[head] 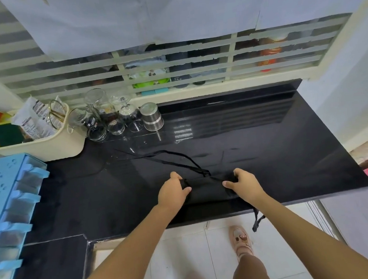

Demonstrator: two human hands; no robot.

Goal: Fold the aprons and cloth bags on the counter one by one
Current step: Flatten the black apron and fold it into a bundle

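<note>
Left hand [173, 191], right hand [244, 184] grip apron [207, 190]; jars [100, 114] behind.

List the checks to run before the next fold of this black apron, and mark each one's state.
1. Left hand grips the apron: ok.
2. Right hand grips its other end: ok.
3. Straps gathered in: not ok. The long strap trails across the counter, and the hanging strap dangles over the front edge.
4. Glasses and steel cup apart from the fabric: ok.
5. Apron edges lined up: cannot tell, black cloth on black counter.
</note>
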